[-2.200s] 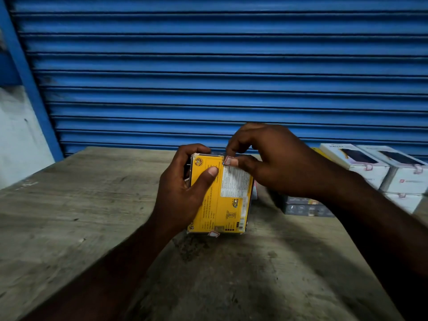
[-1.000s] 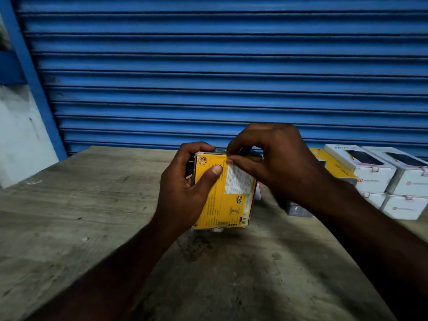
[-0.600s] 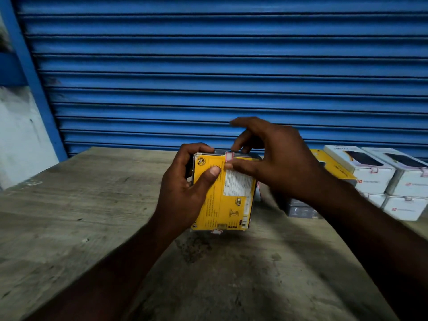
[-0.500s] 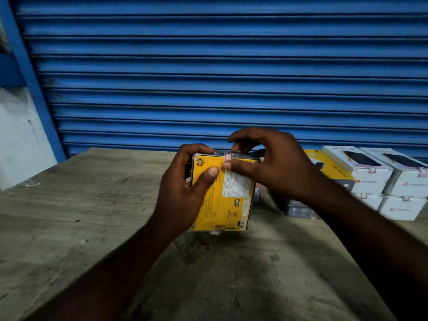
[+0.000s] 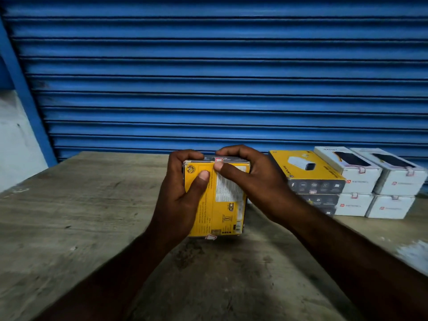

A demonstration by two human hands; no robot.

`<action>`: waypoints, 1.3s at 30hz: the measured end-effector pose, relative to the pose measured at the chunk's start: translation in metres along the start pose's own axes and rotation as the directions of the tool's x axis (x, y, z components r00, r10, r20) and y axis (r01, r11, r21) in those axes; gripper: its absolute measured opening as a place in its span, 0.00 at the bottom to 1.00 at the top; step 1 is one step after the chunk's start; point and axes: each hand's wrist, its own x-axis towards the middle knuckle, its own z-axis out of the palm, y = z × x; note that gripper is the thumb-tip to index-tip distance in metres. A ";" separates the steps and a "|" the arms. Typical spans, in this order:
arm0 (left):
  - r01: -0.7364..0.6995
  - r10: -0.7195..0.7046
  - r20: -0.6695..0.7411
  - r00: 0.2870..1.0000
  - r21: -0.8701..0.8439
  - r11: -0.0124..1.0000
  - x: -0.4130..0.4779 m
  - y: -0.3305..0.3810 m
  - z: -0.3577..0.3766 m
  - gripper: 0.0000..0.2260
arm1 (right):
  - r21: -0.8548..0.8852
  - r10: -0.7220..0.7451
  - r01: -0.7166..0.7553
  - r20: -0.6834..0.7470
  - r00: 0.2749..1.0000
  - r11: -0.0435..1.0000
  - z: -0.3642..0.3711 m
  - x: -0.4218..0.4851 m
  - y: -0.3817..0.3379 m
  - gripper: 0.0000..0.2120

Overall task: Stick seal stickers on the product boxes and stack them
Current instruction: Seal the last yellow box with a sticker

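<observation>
The person has the box [image 5: 222,205] in both hands, low over the table [image 5: 69,216], upright with its yellow printed face toward the camera. Can't tell if its bottom actually touches the wood. Left hand [image 5: 178,200] grips the left side, fingers curled over the top edge and thumb laid across the face. Right hand [image 5: 254,181] grips the top right the same way, fingers hooked over the top and thumb tip pressing just under the sticker [image 5: 218,160], which folds over the top edge near the middle. A second sticker [image 5: 211,237] peeks out at the bottom edge. Off to the right on the table sits a yellow stack [image 5: 308,167], with the white boxes [image 5: 375,181] just beside it, two high. Blue shutter [image 5: 208,66] behind it all.
</observation>
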 end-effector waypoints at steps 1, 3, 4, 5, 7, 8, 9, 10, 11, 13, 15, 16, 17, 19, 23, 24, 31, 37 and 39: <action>0.007 -0.007 -0.009 1.000 0.006 1.000 -0.001 -0.001 0.001 0.10 | 0.004 -0.001 0.001 -0.001 1.000 1.000 0.001 0.000 0.001 0.12; 0.018 -0.017 -0.037 0.999 0.014 1.000 -0.001 -0.002 0.002 0.09 | 0.044 0.013 -0.015 0.036 0.999 0.999 0.002 0.000 0.003 0.13; 0.025 -0.024 -0.059 0.998 0.016 1.000 -0.001 -0.001 0.002 0.09 | 0.060 0.018 -0.021 0.057 0.998 0.998 0.003 0.001 0.004 0.13; 0.031 -0.029 -0.086 0.996 0.018 0.999 -0.001 -0.001 0.003 0.11 | 0.070 0.023 -0.028 0.072 0.997 0.997 0.004 0.001 0.006 0.12; 0.045 -0.042 -0.141 0.989 0.019 0.999 -0.001 0.002 0.005 0.15 | 0.138 0.044 -0.057 0.095 0.994 0.989 0.006 0.002 0.011 0.13; 0.055 -0.051 -0.161 0.986 0.022 0.998 -0.001 0.003 0.006 0.16 | 0.202 0.055 -0.077 0.112 0.992 0.976 0.007 0.001 0.013 0.15; 0.065 -0.059 -0.178 0.982 0.029 0.997 -0.002 0.003 0.007 0.17 | 0.264 0.058 -0.091 0.130 0.990 0.960 0.008 0.000 0.015 0.16; 0.072 -0.063 -0.197 0.978 0.035 0.997 -0.003 0.003 0.008 0.16 | 0.310 0.054 -0.096 0.141 0.989 0.946 0.009 -0.001 0.016 0.17; 0.074 -0.062 -0.219 0.974 0.046 0.996 -0.003 0.002 0.009 0.16 | 0.334 0.047 -0.093 0.144 0.988 0.938 0.010 -0.001 0.017 0.17; 0.073 -0.054 -0.243 0.969 0.070 0.995 -0.004 0.002 0.009 0.15 | 0.344 0.035 -0.081 0.136 0.990 0.935 0.012 -0.002 0.018 0.16; 0.069 -0.049 -0.228 0.972 0.081 0.994 -0.003 0.003 0.009 0.13 | 0.323 0.026 -0.061 0.113 0.993 0.944 0.012 -0.003 0.018 0.16; 0.062 -0.045 -0.208 0.977 0.079 0.995 -0.003 0.004 0.009 0.12 | 0.301 0.025 -0.053 0.095 0.995 0.952 0.011 -0.003 0.017 0.15; 0.054 -0.039 -0.187 0.982 0.075 0.996 -0.004 0.004 0.009 0.11 | 0.270 0.021 -0.041 0.074 0.997 0.962 0.011 -0.004 0.014 0.15; 0.039 -0.031 -0.143 0.989 0.055 0.998 -0.004 0.005 0.008 0.09 | 0.206 0.002 -0.009 0.038 0.999 0.979 0.011 -0.005 0.010 0.19; 0.017 -0.017 -0.109 0.994 -0.001 1.000 -0.005 0.007 0.007 0.09 | 0.142 -0.024 0.028 -0.034 0.999 0.989 0.013 -0.007 0.004 0.15; 0.009 -0.010 -0.108 0.994 -0.005 1.000 -0.005 0.008 0.007 0.09 | 0.148 -0.024 0.029 -0.040 0.999 0.989 0.014 -0.007 0.003 0.15; -0.107 0.121 -0.118 0.986 0.111 0.988 -0.004 0.009 0.004 0.09 | 0.240 -0.065 0.075 -0.049 0.997 0.968 0.013 -0.005 0.003 0.16; -0.156 0.181 -0.126 0.975 0.182 0.971 -0.002 0.009 0.003 0.07 | 0.193 -0.134 0.140 -0.042 0.990 0.971 0.011 -0.003 0.005 0.09; -0.161 0.189 -0.128 0.974 0.200 0.966 -0.001 0.009 0.003 0.07 | 0.177 -0.147 0.152 -0.041 0.988 0.972 0.011 -0.004 0.004 0.07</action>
